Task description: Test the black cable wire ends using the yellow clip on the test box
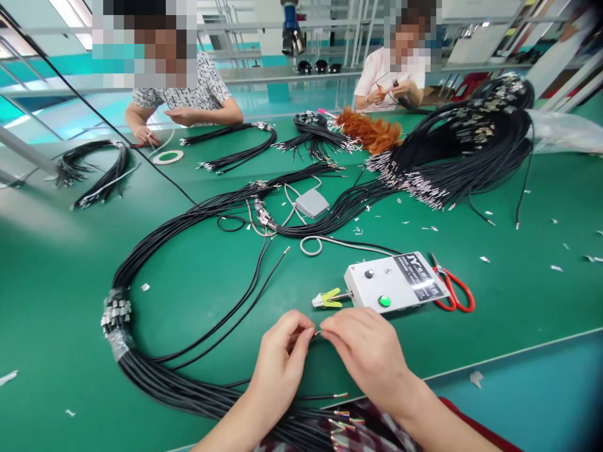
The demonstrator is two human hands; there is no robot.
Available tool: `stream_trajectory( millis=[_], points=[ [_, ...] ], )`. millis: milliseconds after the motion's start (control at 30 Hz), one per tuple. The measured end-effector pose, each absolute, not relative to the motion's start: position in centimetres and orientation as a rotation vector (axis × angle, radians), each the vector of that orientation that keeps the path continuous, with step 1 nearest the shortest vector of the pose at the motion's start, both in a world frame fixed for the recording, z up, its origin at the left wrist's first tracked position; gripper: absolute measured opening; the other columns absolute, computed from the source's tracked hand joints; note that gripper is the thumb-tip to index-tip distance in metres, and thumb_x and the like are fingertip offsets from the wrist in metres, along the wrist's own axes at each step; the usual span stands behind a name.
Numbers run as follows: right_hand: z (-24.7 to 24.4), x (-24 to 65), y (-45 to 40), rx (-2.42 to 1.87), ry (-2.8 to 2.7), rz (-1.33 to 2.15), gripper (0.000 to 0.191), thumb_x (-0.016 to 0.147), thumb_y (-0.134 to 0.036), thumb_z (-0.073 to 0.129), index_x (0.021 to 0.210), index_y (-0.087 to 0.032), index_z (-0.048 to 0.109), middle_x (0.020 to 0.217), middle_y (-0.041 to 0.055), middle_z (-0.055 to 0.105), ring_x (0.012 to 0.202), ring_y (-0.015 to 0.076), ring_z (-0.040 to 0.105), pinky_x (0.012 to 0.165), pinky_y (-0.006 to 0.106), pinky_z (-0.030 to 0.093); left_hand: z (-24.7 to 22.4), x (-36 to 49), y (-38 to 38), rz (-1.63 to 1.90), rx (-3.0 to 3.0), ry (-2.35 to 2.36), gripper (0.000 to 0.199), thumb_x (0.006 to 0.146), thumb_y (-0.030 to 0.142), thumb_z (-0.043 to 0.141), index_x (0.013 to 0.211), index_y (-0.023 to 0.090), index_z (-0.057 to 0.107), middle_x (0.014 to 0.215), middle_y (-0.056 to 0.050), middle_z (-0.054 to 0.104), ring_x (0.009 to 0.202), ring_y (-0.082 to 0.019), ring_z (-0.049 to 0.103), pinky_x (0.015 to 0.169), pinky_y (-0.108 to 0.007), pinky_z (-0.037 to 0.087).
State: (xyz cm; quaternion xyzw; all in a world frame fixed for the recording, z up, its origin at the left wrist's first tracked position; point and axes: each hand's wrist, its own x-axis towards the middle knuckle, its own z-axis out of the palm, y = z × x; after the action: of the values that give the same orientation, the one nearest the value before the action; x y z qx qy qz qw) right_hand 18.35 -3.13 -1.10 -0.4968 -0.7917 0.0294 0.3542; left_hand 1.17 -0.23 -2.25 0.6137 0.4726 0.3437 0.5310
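Near the table's front edge, my left hand (280,355) is closed in a pinch on the end of a thin black cable (238,382). Facing it, my right hand (370,345) pinches the fine wire tip (317,333) that sticks out between both sets of fingertips. Most of this cable end is hidden by the fingers. A thick bundle of black cables (164,392) curves below my left forearm, its coloured wire ends by my lap. Just beyond my hands stands a white box (362,292) with a knob, a lit green button and a yellow-green clip-like nozzle (330,299).
Red-handled scissors (464,292) lie right of the box. A grey pedal-like block (311,203) sits mid-table among cables. A large black cable heap (452,144) lies at back right, beside orange fluffy material (370,130). Two people work across the table. White scraps are scattered about.
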Motion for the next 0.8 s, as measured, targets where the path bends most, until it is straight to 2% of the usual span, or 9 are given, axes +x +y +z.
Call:
stream_trajectory(
  millis=[133,200,300,467,667,800],
  points=[
    [-0.8,19.7,-1.4,-1.359,-2.078,-0.096,0.017,0.095,-0.011,0.052,0.108,-0.018,0.062,0.101,0.0056,0.074,0.097,0.0191,0.066,0.081,0.032,0.043,-2.3,1.1,0.6,0.823,1.462,1.145,0.018,0.091,0.027,0.053,0.075,0.02,0.054,0.057,0.006,0.04,0.049,-0.01,0.037,0.044,-0.02,0.027],
    [-0.8,19.9,-0.5,-1.419,-2.166,-0.166,0.019,0.095,-0.009,0.05,0.108,-0.016,0.062,0.104,0.0075,0.074,0.101,0.0211,0.065,0.083,0.033,0.042,-2.5,1.2,1.0,0.827,1.374,1.133,0.019,0.09,0.029,0.054,0.074,0.02,0.052,0.054,0.008,0.034,0.045,-0.009,0.032,0.042,-0.02,0.022],
    [-1.1,19.7,0.3,-1.487,-2.285,-0.247,0.021,0.093,-0.006,0.05,0.105,-0.016,0.064,0.097,0.0068,0.074,0.095,0.0218,0.066,0.084,0.035,0.039,-2.8,1.5,1.6,0.84,1.287,1.118,0.02,0.089,0.032,0.056,0.073,0.02,0.05,0.051,0.01,0.031,0.043,-0.008,0.029,0.041,-0.019,0.019],
    [-1.5,19.7,0.4,-1.419,-2.351,-0.337,0.022,0.093,-0.007,0.052,0.109,-0.015,0.064,0.103,0.0089,0.074,0.1,0.0222,0.065,0.086,0.036,0.035,-3.2,1.7,2.4,0.867,1.249,1.134,0.021,0.087,0.035,0.057,0.075,0.02,0.048,0.054,0.01,0.035,0.042,-0.007,0.032,0.041,-0.019,0.02],
    [-1.3,20.0,0.8,-1.403,-2.341,-0.315,0.021,0.094,-0.007,0.049,0.098,-0.016,0.067,0.089,0.0077,0.075,0.082,0.0193,0.066,0.079,0.035,0.035,-3.5,1.9,2.8,0.881,1.243,1.158,0.022,0.085,0.035,0.058,0.074,0.02,0.048,0.056,0.009,0.039,0.041,-0.006,0.034,0.04,-0.018,0.022],
    [-1.1,20.0,1.0,-1.415,-2.357,-0.277,0.02,0.092,-0.005,0.051,0.097,-0.016,0.066,0.087,0.0068,0.074,0.078,0.0194,0.065,0.078,0.035,0.034,-3.8,2.2,3.0,0.889,1.267,1.182,0.02,0.085,0.034,0.058,0.074,0.02,0.049,0.056,0.009,0.038,0.041,-0.007,0.035,0.04,-0.018,0.022]
  ],
)
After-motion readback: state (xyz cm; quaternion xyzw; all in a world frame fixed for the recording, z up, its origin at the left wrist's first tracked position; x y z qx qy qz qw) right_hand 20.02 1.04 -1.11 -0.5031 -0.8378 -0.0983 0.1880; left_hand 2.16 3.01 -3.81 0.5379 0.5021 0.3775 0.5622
